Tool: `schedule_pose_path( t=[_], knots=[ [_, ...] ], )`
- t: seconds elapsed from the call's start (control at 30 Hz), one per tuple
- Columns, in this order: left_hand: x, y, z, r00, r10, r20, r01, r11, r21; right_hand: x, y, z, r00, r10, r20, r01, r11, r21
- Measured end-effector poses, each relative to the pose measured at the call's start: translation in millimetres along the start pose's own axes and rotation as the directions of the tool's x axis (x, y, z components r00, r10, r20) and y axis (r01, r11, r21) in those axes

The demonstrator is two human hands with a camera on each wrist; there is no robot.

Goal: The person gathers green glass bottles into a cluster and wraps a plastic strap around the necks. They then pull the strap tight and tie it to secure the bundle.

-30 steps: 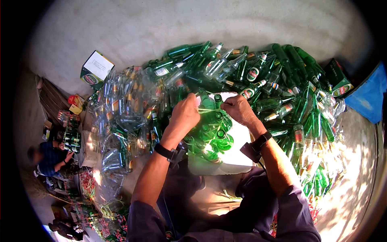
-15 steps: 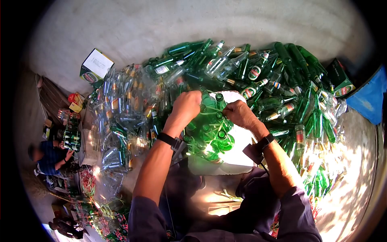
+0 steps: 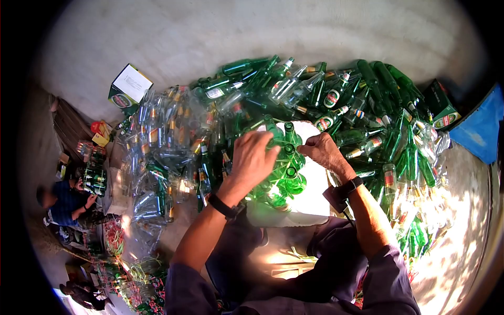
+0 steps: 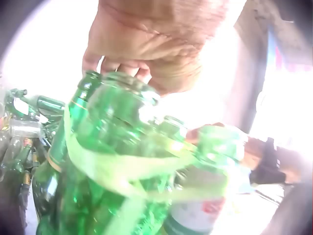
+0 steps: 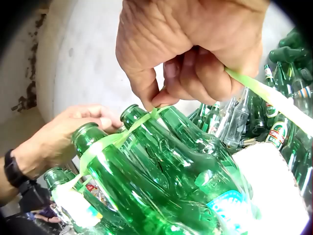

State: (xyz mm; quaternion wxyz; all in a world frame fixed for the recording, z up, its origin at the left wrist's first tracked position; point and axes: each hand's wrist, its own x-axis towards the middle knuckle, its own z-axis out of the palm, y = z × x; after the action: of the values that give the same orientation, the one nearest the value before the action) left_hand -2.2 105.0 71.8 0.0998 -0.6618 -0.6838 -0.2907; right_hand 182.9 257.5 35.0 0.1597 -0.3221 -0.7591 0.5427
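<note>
We find the bundle of green bottles (image 3: 292, 185) upright in the middle of the scene, on a white block (image 3: 316, 197). A pale green strap (image 5: 275, 101) runs around the bottles near their necks. On the right, the right hand (image 3: 324, 153) pinches the strap between thumb and forefinger beside a bottle neck, a length of it trailing out past the other, curled fingers. On the left, the left hand (image 3: 254, 160) is over the bundle's left side, fingers loosely extended and thumb apart (whether it touches a bottle, we cannot tell).

On the far side we see loose green bottles (image 3: 387, 79) heaped up, with clear bottles (image 3: 152, 123) piled to the left. A carton (image 3: 131, 86) stands far left; a dark green box (image 3: 443, 113) sits far right, near a blue sheet (image 3: 479, 126). At the left edge, another person (image 3: 68, 205) handles a cluster of bottles (image 3: 95, 181).
</note>
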Motion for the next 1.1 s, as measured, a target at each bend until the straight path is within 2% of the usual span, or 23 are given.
schedule_pose_path(
  t=[0.1,0.13,0.2,0.23,0.3,0.33,0.4,0.7,0.77,0.8,0.87,0.9,0.97,1.03,1.1],
  knots=[
    [-6.6,43.4,-1.2,0.988,0.027,0.155,-0.031,0.999,0.019,1.1,4.3,2.2,1.0,0.008,-0.001,-0.007,1.0,0.03],
    [-11.0,48.9,5.8,0.989,0.025,0.149,-0.029,0.999,0.023,1.0,2.8,1.8,1.0,0.016,-0.004,-0.015,0.999,0.041],
    [-15.0,54.7,17.0,0.966,-0.021,0.257,-0.007,0.994,0.108,-4.3,-1.1,0.4,1.0,0.004,-0.017,-0.003,0.999,0.039],
    [-14.8,55.5,17.9,0.967,-0.02,0.254,-0.008,0.994,0.108,-7.7,-2.9,-0.3,0.999,-0.001,-0.034,0.002,0.999,0.043],
    [-16.1,55.9,18.2,0.935,-0.098,0.341,0.089,0.995,0.041,-9.8,2.3,1.0,0.999,-0.028,-0.045,0.029,0.999,0.03],
    [-18.6,57.3,16.4,0.936,-0.103,0.338,0.093,0.995,0.044,-8.7,7.6,1.8,0.998,-0.03,-0.046,0.033,0.998,0.05],
    [-22.9,58.6,14.1,0.968,0.018,0.252,-0.08,0.968,0.238,-4.6,13.7,3.9,0.998,-0.037,-0.046,0.04,0.997,0.071],
    [-21.1,58.9,21.1,0.92,-0.136,0.369,0.059,0.976,0.212,-11.1,18.2,6.4,0.987,-0.091,-0.136,0.085,0.995,-0.05],
    [-21.4,54.5,24.4,0.941,-0.091,0.325,0.012,0.971,0.237,-12.4,18.3,2.3,0.97,-0.185,-0.158,0.158,0.973,-0.168],
    [-22.5,52.9,25.3,0.96,-0.045,0.278,-0.032,0.964,0.265,-14.1,19.2,0.4,0.971,-0.183,-0.154,0.156,0.973,-0.17],
    [-24.1,50.8,26.6,0.965,-0.044,0.259,-0.025,0.966,0.258,-17.0,19.1,-5.2,0.948,-0.279,-0.15,0.247,0.947,-0.205],
    [-24.0,50.2,26.7,0.97,-0.04,0.241,-0.023,0.967,0.252,-17.3,20.9,-7.4,0.948,-0.283,-0.146,0.25,0.945,-0.211],
    [-24.0,49.6,26.7,0.971,-0.048,0.234,-0.01,0.971,0.239,-17.9,25.3,-9.8,0.984,-0.122,-0.129,0.101,0.982,-0.16],
    [-19.8,52.7,19.7,0.972,-0.054,0.227,0.001,0.974,0.226,-19.2,25.1,-12.0,0.985,-0.127,-0.114,0.105,0.978,-0.18],
    [-17.7,55.0,12.7,0.93,-0.132,0.343,0.095,0.988,0.123,-23.1,24.7,-11.8,0.979,-0.163,-0.126,0.139,0.973,-0.184]
  ],
)
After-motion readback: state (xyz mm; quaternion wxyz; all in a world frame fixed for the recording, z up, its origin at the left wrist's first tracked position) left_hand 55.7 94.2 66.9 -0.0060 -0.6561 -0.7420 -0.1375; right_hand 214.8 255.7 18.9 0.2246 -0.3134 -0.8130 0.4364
